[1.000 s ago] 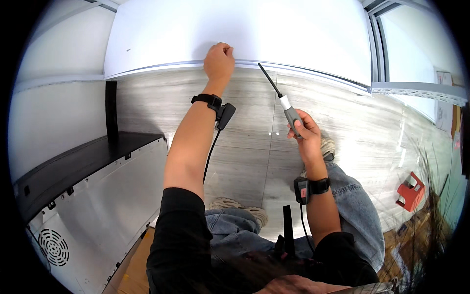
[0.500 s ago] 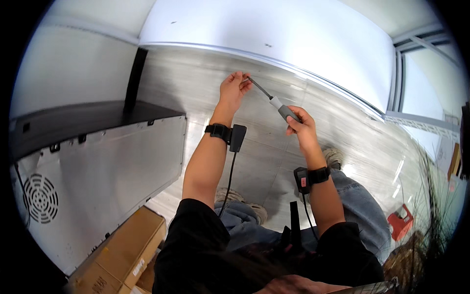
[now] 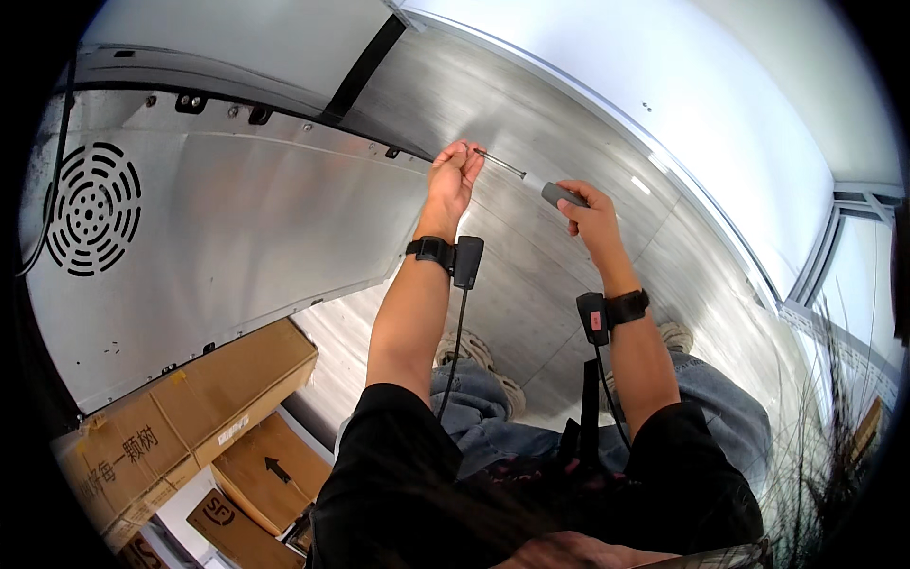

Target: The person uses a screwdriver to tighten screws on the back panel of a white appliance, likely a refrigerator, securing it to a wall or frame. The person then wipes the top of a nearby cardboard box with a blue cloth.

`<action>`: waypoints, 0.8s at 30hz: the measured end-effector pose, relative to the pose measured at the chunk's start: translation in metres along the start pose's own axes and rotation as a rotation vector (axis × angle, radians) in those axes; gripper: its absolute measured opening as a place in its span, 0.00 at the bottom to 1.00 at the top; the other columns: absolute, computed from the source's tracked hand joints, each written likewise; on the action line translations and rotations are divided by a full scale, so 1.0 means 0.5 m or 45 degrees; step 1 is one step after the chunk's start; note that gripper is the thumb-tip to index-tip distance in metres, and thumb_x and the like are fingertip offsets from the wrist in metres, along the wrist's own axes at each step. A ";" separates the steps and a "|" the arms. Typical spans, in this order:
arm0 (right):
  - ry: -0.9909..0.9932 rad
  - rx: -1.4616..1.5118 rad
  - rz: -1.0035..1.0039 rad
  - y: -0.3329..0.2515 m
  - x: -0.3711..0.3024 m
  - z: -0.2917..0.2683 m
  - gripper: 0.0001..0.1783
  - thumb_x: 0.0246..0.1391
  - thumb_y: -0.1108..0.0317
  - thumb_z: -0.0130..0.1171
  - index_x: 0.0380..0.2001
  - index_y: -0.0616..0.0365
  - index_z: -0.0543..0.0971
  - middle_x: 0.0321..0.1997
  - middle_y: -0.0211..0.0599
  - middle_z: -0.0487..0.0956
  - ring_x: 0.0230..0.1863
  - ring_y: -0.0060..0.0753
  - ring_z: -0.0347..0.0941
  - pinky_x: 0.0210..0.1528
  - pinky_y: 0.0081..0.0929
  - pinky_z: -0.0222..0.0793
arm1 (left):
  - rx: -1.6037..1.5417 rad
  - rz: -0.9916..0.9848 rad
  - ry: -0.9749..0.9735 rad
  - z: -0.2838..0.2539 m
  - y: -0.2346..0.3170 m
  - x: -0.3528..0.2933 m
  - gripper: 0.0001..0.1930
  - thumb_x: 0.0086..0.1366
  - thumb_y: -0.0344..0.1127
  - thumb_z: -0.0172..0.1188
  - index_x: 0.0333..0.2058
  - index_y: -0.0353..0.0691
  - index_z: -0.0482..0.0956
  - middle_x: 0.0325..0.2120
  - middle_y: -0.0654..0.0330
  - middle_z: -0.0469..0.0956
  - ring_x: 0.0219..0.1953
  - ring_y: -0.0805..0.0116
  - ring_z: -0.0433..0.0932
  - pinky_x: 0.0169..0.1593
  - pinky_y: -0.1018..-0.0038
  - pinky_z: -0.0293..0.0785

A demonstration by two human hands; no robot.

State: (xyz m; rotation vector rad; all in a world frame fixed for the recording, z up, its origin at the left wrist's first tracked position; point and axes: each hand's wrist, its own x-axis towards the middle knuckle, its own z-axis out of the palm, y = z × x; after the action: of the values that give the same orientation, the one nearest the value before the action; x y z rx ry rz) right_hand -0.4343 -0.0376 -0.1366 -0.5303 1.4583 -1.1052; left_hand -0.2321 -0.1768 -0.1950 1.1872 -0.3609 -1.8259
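A screwdriver (image 3: pixel 502 165) with a thin metal shaft and a thick grey handle is held out in front of me, above the floor. Its handle sits in the grip of my right hand (image 3: pixel 592 220). The shaft slants up to the left, toward my left hand (image 3: pixel 453 180). There my thumb and fingers are pinched together at its far tip. Whether a small part is also between those fingertips is hidden. Close beside my left hand is the corner of a large silver metal panel (image 3: pixel 256 209) with a round slotted vent.
Cardboard boxes (image 3: pixel 204 408) are stacked below the panel on my left. A long white panel (image 3: pixel 654 104) borders the grey plank floor (image 3: pixel 540 313) ahead. Black straps with small cabled devices (image 3: pixel 467 263) are on both wrists. A black post (image 3: pixel 365 68) stands at the far left.
My view has turned left, bringing more of the metal panel and boxes in. The red object on the right has left view. Both hands keep their hold, with the screwdriver slightly flatter.
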 end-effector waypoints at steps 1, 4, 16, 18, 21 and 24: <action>-0.015 -0.016 0.001 -0.004 0.001 0.006 0.15 0.48 0.73 0.58 0.41 0.61 0.77 0.23 0.27 0.70 0.18 0.17 0.61 0.19 0.18 0.58 | 0.000 0.016 0.001 -0.007 0.005 -0.003 0.05 0.66 0.29 0.49 0.38 0.36 0.69 0.35 0.54 0.76 0.36 0.65 0.79 0.40 0.75 0.81; -0.069 -0.036 0.001 0.006 0.010 0.011 0.15 0.47 0.73 0.59 0.41 0.61 0.77 0.23 0.27 0.70 0.17 0.17 0.61 0.19 0.18 0.58 | 0.028 0.045 0.019 -0.020 0.013 -0.015 0.05 0.66 0.28 0.48 0.39 0.36 0.69 0.36 0.54 0.76 0.36 0.63 0.79 0.39 0.75 0.81; -0.133 -0.324 -0.062 0.043 0.035 0.007 0.14 0.46 0.71 0.59 0.40 0.57 0.78 0.30 0.32 0.74 0.30 0.25 0.67 0.33 0.25 0.63 | 0.356 0.024 0.104 -0.079 -0.006 -0.031 0.07 0.65 0.28 0.49 0.41 0.36 0.70 0.36 0.54 0.76 0.34 0.68 0.78 0.38 0.77 0.80; -0.138 -0.378 -0.063 0.051 0.035 0.013 0.14 0.46 0.70 0.59 0.39 0.58 0.77 0.30 0.33 0.75 0.32 0.27 0.68 0.36 0.26 0.63 | 0.363 -0.007 0.107 -0.098 -0.015 -0.034 0.06 0.65 0.28 0.49 0.40 0.36 0.71 0.36 0.55 0.77 0.34 0.68 0.78 0.39 0.76 0.80; -0.127 -0.368 0.006 0.065 0.036 0.027 0.15 0.46 0.69 0.60 0.39 0.60 0.75 0.30 0.35 0.75 0.32 0.26 0.69 0.36 0.26 0.64 | 0.281 -0.066 0.134 -0.121 -0.029 -0.038 0.06 0.66 0.28 0.49 0.41 0.37 0.71 0.36 0.56 0.77 0.33 0.68 0.78 0.39 0.75 0.79; -0.113 -0.291 0.098 0.094 0.039 0.036 0.16 0.46 0.68 0.60 0.39 0.60 0.73 0.29 0.36 0.75 0.29 0.25 0.70 0.32 0.25 0.66 | 0.206 -0.118 0.142 -0.144 -0.035 -0.034 0.06 0.66 0.30 0.49 0.40 0.37 0.71 0.36 0.57 0.77 0.33 0.69 0.78 0.39 0.76 0.79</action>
State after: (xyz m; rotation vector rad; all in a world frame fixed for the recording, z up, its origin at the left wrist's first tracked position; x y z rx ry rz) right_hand -0.4094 -0.0383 -0.1844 -0.6695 1.5229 -0.8490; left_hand -0.1785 -0.1377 -0.2322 1.4323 -0.4020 -1.8273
